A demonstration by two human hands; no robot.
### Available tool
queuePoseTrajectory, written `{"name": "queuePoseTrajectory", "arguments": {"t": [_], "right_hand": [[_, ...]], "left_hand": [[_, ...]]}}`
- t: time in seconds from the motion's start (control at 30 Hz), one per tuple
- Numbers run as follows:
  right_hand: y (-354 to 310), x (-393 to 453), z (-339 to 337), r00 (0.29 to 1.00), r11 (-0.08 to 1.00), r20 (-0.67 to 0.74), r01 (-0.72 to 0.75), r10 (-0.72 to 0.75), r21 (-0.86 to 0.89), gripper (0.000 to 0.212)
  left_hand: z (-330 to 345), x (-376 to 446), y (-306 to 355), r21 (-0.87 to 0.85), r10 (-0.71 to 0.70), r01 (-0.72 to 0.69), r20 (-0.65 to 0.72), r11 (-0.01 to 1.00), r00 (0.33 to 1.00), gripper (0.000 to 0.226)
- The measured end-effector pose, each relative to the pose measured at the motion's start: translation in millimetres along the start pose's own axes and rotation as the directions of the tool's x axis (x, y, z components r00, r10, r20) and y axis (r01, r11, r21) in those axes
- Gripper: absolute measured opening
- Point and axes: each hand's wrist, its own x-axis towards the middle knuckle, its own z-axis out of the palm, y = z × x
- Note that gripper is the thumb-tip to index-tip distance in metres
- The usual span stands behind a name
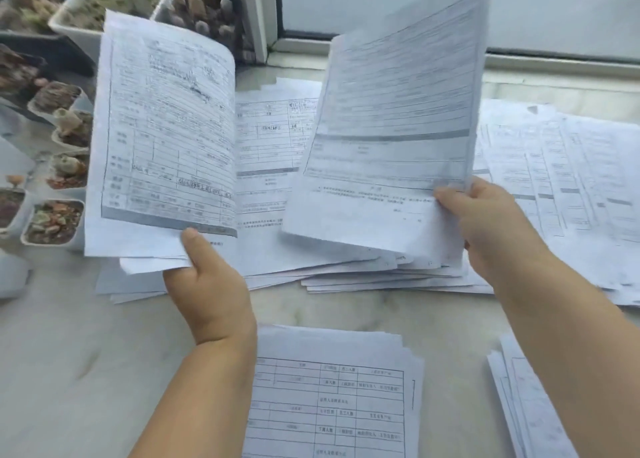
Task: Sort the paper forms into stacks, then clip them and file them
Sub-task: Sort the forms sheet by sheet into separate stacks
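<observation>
1. Right under your forearms, a near stack of forms [332,395] lies flat on the pale marble sill [69,371], its printed table facing up. At your lower right, a second stack [526,409] is fanned out and runs off the bottom edge.

2. Your left hand [207,284] is up now, thumb pressed on the front of a filled-in form [162,138] at its bottom edge, the other fingers hidden behind the paper. It pinches that sheet, with at least one more behind it, and holds them nearly upright. The top right corner curls backward.

3. Your right hand [485,225] grips the lower right corner of a printed sheet [391,121], thumb on the front and fingers out of sight behind. The sheet is raised, leaning left, and its top runs out of view.

4. Beneath both raised sheets, a loose middle pile [346,267] is spread on the sill, edges staggered. More forms [561,180] fan out to the right, overlapping the pile's right side.

5. Along the left edge, small pots of succulents [52,222] stand in a row, just beside your left-hand sheet. Farther back is a white planter [110,3], with cacti beside it.

6. At the back, the window frame [256,17] and glass close the view.
</observation>
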Motion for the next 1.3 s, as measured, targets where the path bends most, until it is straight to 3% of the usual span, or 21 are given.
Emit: {"name": "queuePoseTrajectory", "arguments": {"t": [0.1, 0.2, 0.3, 0.43, 0.5, 0.57, 0.63, 0.7, 0.77, 0.87, 1.07, 1.13, 1.2, 1.27, 1.3], "right_hand": [[-8.9, 2.2, 29.0, 0.989, 0.997, 0.146, -0.012, 0.024, -0.081, 0.019], [-17.3, 5.3, 49.0, 0.983, 0.998, 0.179, -0.018, 0.028, -0.057, 0.021], [-13.2, 7.9, 46.2, 0.997, 0.999, 0.070, -0.023, 0.026, -0.047, 0.021], [2.6, 10.9, 14.1, 0.976, 0.986, -0.207, -0.034, 0.068, 0.165, 0.015], [-0.6, 13.8, 1.3, 0.949, 0.851, -0.211, -0.096, 0.234, 0.516, 0.015], [-12.7, 15.3, 2.5, 0.956, 0.542, 0.036, -0.196, 0.292, 0.817, 0.016], [-26.2, 16.4, 15.6, 0.948, 0.367, 0.245, -0.305, 0.202, 0.879, 0.018], [-35.6, 15.3, 33.9, 0.928, 0.362, 0.354, -0.372, 0.118, 0.855, 0.014], [-39.6, 12.1, 50.5, 0.905, 0.426, 0.414, -0.413, 0.095, 0.805, 0.012], [-29.9, 13.2, 60.4, 0.899, 0.517, 0.400, -0.432, 0.180, 0.739, 0.012], [-7.5, 15.5, 53.0, 0.914, 0.485, 0.324, -0.404, 0.243, 0.775, 0.011], [-4.9, 17.5, 48.1, 0.928, 0.509, 0.269, -0.367, 0.258, 0.778, 0.011], [-4.9, 18.8, 42.0, 0.947, 0.583, 0.191, -0.311, 0.259, 0.751, 0.010], [-2.5, 21.8, 33.1, 0.969, 0.716, 0.092, -0.233, 0.231, 0.659, 0.010], [-0.6, 23.0, 28.2, 0.981, 0.802, 0.049, -0.182, 0.187, 0.570, 0.012]], "left_hand": [[-3.8, -5.0, 11.4, 0.010, 0.070, -0.071, 0.095, 0.997, 0.993, 0.022], [-6.7, -3.3, 14.4, 0.051, 0.178, -0.197, 0.258, 0.979, 0.950, 0.021], [0.5, 9.1, 6.2, 0.107, 0.214, -0.264, 0.342, 0.959, 0.915, 0.011], [14.8, 15.8, -8.8, 0.241, 0.228, -0.379, 0.482, 0.893, 0.846, 0.037], [17.6, 14.5, -11.3, 0.308, 0.287, -0.518, 0.562, 0.798, 0.776, 0.032], [15.9, 15.4, -13.7, 0.297, 0.405, -0.723, 0.669, 0.624, 0.624, 0.024], [13.8, 17.8, -16.0, 0.246, 0.427, -0.837, 0.769, 0.489, 0.476, 0.020], [11.9, 19.9, -20.0, 0.210, 0.420, -0.893, 0.824, 0.398, 0.381, 0.014], [10.8, 20.8, -22.1, 0.201, 0.411, -0.919, 0.847, 0.340, 0.337, 0.018], [10.3, 23.1, -22.7, 0.182, 0.403, -0.923, 0.858, 0.339, 0.318, 0.034], [10.0, 27.7, -24.7, 0.108, 0.469, -0.939, 0.844, 0.326, 0.260, 0.032], [9.1, 27.1, -26.4, 0.157, 0.515, -0.918, 0.787, 0.365, 0.340, 0.032], [6.9, 22.4, -26.1, 0.238, 0.462, -0.743, 0.655, 0.626, 0.599, 0.040], [4.8, 16.9, -20.8, 0.176, 0.228, -0.323, 0.415, 0.930, 0.881, 0.034], [3.2, 15.7, -17.2, 0.075, 0.060, -0.085, 0.285, 0.994, 0.957, 0.029]]}}
